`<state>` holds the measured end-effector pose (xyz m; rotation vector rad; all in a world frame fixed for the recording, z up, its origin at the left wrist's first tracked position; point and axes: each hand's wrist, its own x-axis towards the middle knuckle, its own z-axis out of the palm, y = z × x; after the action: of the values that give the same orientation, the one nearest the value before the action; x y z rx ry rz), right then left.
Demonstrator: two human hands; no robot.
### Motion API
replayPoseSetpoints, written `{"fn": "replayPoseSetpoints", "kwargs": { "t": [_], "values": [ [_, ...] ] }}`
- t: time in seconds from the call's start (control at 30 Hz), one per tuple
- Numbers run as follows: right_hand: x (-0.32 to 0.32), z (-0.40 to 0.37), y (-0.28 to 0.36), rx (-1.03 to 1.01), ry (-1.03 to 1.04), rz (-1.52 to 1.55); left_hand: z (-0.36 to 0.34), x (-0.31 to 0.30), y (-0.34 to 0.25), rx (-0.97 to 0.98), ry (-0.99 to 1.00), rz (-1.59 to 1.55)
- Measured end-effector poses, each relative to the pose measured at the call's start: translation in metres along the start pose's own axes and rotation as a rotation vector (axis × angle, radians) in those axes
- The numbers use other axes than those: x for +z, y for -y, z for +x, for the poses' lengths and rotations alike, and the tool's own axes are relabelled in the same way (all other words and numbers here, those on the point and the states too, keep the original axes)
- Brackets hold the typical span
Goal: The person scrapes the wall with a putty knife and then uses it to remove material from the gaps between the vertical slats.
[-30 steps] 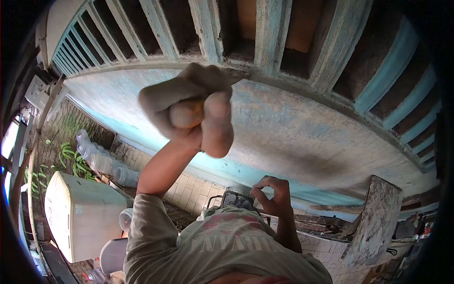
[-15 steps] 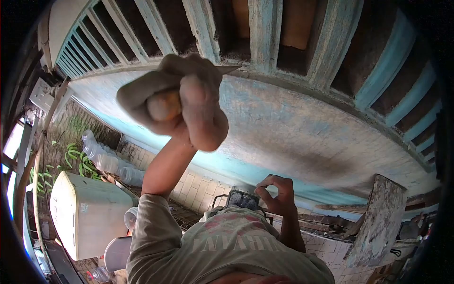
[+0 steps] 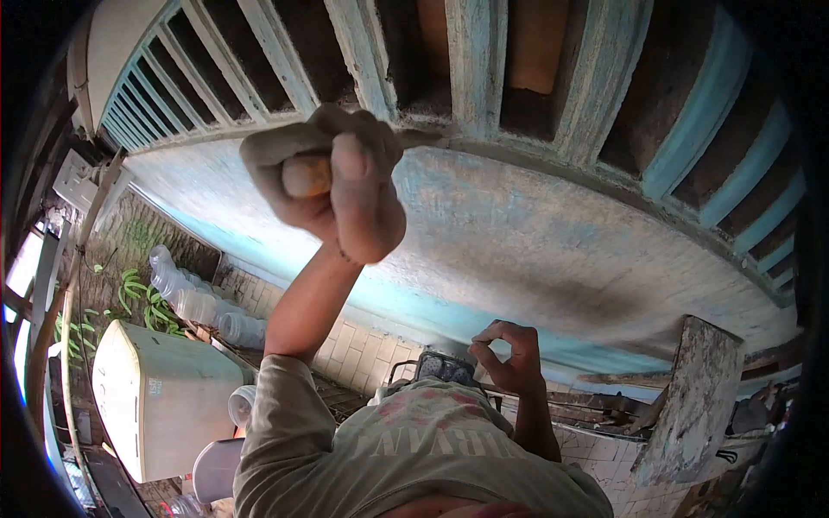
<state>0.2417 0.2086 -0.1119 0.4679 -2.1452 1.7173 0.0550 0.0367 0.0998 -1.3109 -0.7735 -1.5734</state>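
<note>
In the head view my left hand (image 3: 332, 186) is raised before the blue wall, its fingers wrapped round a blade tool. The tool's rounded handle end (image 3: 309, 176), partly orange, shows between the fingers. A narrow blade (image 3: 421, 136) sticks out to the right, overlapping the ledge below the wall's slats. The rest of the tool is hidden in the fist. Lower down, my right hand (image 3: 511, 356) is held beside my body, near the wall's foot. Its thumb and forefinger meet in a ring with nothing visible between them.
Worn blue slats (image 3: 477, 69) run along the top of the painted wall (image 3: 518, 224). A worn board (image 3: 691, 401) leans at the right. On the left stand a pale bin (image 3: 164, 401) and clear plastic containers (image 3: 203, 304). A dark chair or stool (image 3: 445, 367) is below me.
My left hand has moved slightly down with the tool, and the blade looks more smeared. My right hand keeps nearly the same place and pose.
</note>
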Motion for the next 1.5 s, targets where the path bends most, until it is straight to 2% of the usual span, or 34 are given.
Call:
{"fn": "replayPoseSetpoints", "kwargs": {
  "t": [0.07,0.2,0.27,0.33,0.4,0.43,0.53,0.7,0.73,0.8,0.87,0.9,0.93,1.0,1.1,1.23,1.33,1.47,1.5],
  "values": [
    [-0.002,0.001,-0.003,-0.012,0.004,-0.008,0.004,0.002,-0.011,-0.023,-0.027,-0.094],
    [-0.003,0.001,-0.006,-0.009,0.005,-0.013,0.004,0.004,-0.003,0.027,-0.123,-0.08],
    [-0.003,0.002,-0.006,-0.013,0.004,-0.017,-0.001,-0.002,0.005,0.0,0.008,-0.058],
    [-0.004,0.003,-0.005,-0.016,-0.003,-0.017,0.0,-0.002,-0.002,-0.014,-0.025,-0.074],
    [-0.006,0.003,-0.005,0.009,-0.014,-0.009,0.013,-0.013,-0.012,-0.05,0.051,-0.168],
    [-0.007,0.003,-0.005,0.023,-0.017,-0.004,0.015,-0.017,-0.01,-0.011,0.031,-0.179],
    [-0.01,0.003,-0.006,0.022,-0.034,-0.017,0.011,-0.028,-0.001,-0.051,0.013,-0.075],
    [-0.016,0.002,-0.007,0.026,-0.014,-0.005,0.014,-0.036,-0.019,-0.182,0.107,-0.244],
    [-0.016,0.0,-0.007,0.031,-0.012,-0.007,0.015,-0.036,-0.02,-0.113,0.125,-0.187],
    [-0.016,-0.001,-0.006,-0.004,-0.025,-0.01,0.016,-0.032,-0.016,-0.074,0.039,-0.154],
    [-0.016,-0.003,-0.006,-0.017,-0.03,-0.011,0.017,-0.042,-0.001,-0.07,0.089,-0.158],
    [-0.015,-0.005,-0.006,-0.012,-0.031,-0.008,0.011,-0.04,0.002,-0.156,0.012,-0.151],
    [-0.014,-0.008,-0.006,-0.008,-0.035,-0.004,0.011,-0.041,0.004,-0.098,0.076,-0.137],
    [-0.015,-0.013,-0.007,0.007,-0.034,-0.025,0.011,-0.037,-0.009,-0.144,0.022,-0.211],
    [-0.013,-0.019,-0.007,0.056,-0.06,-0.011,0.013,-0.037,-0.013,-0.08,0.07,-0.227],
    [-0.013,-0.02,-0.011,0.044,-0.044,-0.05,0.004,-0.03,0.008,-0.068,0.015,-0.124],
    [-0.011,-0.016,-0.009,0.041,-0.038,-0.044,0.008,-0.025,-0.015,-0.181,-0.02,-0.224],
    [-0.007,-0.012,-0.01,0.037,-0.035,-0.041,0.012,-0.021,-0.006,0.033,0.039,-0.006],
    [-0.006,-0.012,-0.013,0.042,-0.03,-0.029,0.008,-0.018,0.001,0.029,0.006,-0.007]
  ]
}}
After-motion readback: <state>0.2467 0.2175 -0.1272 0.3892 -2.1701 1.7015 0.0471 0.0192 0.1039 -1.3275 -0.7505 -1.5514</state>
